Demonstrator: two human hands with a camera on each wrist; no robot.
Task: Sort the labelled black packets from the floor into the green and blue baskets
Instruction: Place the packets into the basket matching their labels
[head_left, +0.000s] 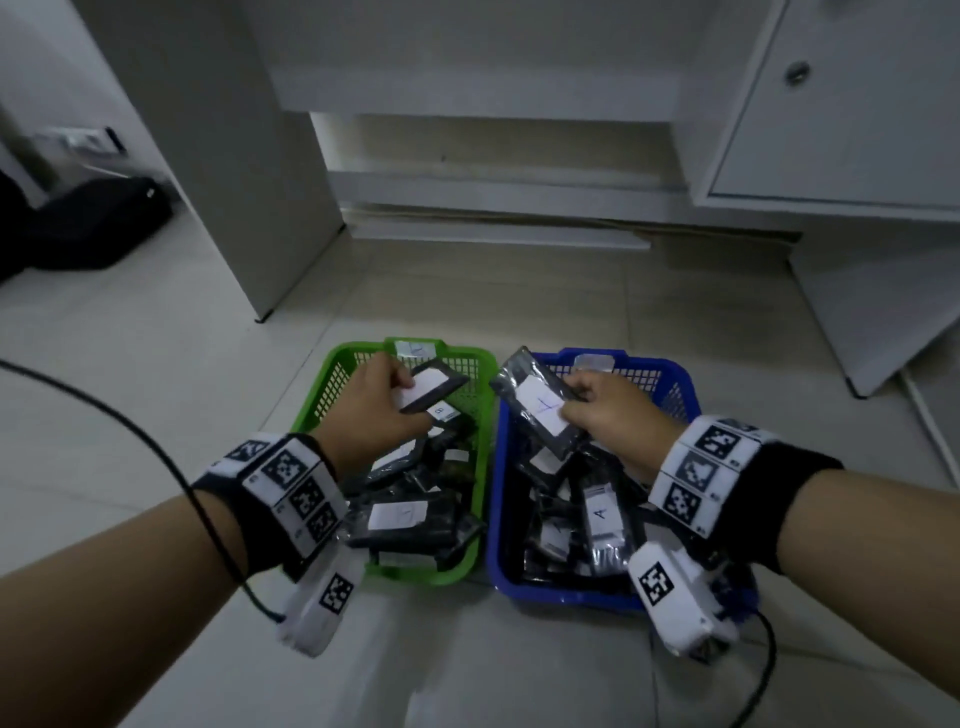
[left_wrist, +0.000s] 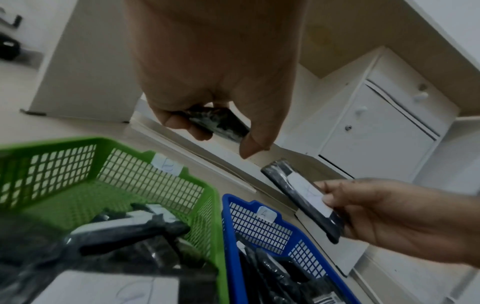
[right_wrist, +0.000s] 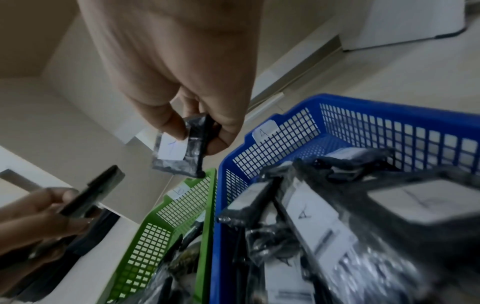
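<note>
Left hand (head_left: 371, 410) pinches a labelled black packet (head_left: 434, 387) above the green basket (head_left: 311, 410), right hand (head_left: 615, 415) another packet (head_left: 540, 410) at three o'clock over the blue basket (head_left: 496, 499) — they look light, slick-wrapped, stiff — best held at the edges.

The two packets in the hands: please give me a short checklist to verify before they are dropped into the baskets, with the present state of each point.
1. Left hand grips its packet: ok.
2. Right hand pinches its packet: ok.
3. Left packet is over the green basket: ok.
4. Right packet is over the blue basket: ok, though its far end reaches toward the green side.
5. Letter on each held label matches the basket tag: cannot tell; the writing is too blurred.
6. Room in both baskets: ok; each holds a pile of packets below its rim.
</note>
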